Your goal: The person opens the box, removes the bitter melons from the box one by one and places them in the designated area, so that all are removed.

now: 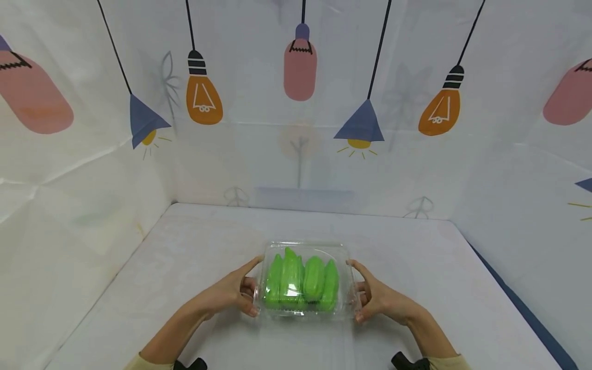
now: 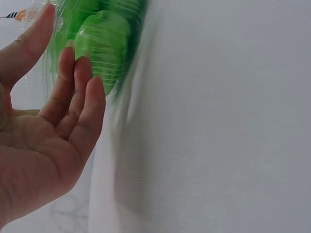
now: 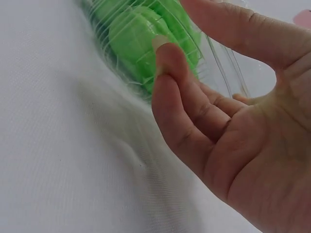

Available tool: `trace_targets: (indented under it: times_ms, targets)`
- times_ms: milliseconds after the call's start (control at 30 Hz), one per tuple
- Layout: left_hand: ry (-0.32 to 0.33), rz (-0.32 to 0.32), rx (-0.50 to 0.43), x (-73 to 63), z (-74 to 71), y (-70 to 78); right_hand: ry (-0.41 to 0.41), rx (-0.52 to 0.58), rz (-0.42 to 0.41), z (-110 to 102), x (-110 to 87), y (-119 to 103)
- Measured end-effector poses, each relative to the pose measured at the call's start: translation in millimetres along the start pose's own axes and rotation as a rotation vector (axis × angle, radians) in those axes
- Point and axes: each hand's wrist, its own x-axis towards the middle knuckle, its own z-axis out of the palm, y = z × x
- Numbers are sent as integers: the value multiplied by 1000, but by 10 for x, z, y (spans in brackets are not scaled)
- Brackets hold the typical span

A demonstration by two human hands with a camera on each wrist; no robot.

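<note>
A clear plastic clamshell box (image 1: 347, 295) with its lid down sits on the white table, with several bright green, ridged, elongated vegetable-like pieces (image 1: 314, 280) side by side inside. My left hand (image 1: 231, 292) grips its left side, thumb at the near corner and index finger reaching to the far corner. On the right side, my right hand (image 1: 381, 298) grips it in the same way. In the left wrist view, fingertips (image 2: 97, 87) meet the ribbed wall of the box. The right wrist view likewise has curled fingers (image 3: 170, 63) against that wall.
The white tabletop (image 1: 222, 226) extends around the box. Light cloth walls (image 1: 259, 154) printed with hanging lamps enclose it at the back and both sides. Black wrist devices (image 1: 409, 361) show at the bottom edge by the sleeves.
</note>
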Motion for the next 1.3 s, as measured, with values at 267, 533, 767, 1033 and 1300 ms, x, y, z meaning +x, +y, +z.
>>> trace_targets:
  times_ms: [267, 533, 767, 1033, 1300]
  targets:
    - [22, 10, -17, -34, 48, -14, 31, -1, -19, 24, -29, -8]
    - [57, 12, -20, -67, 82, 15, 89, 2, -46, 108, -76, 12]
    - [55, 30, -12, -81, 94, 27, 144, -1, -60, 144, -109, 8]
    - [73, 13, -25, -113, 111, 28, 173, -31, -54, 165, -131, 1]
    - [96, 5, -12, -149, 109, 45, 210, -59, -18, 189, -150, -40]
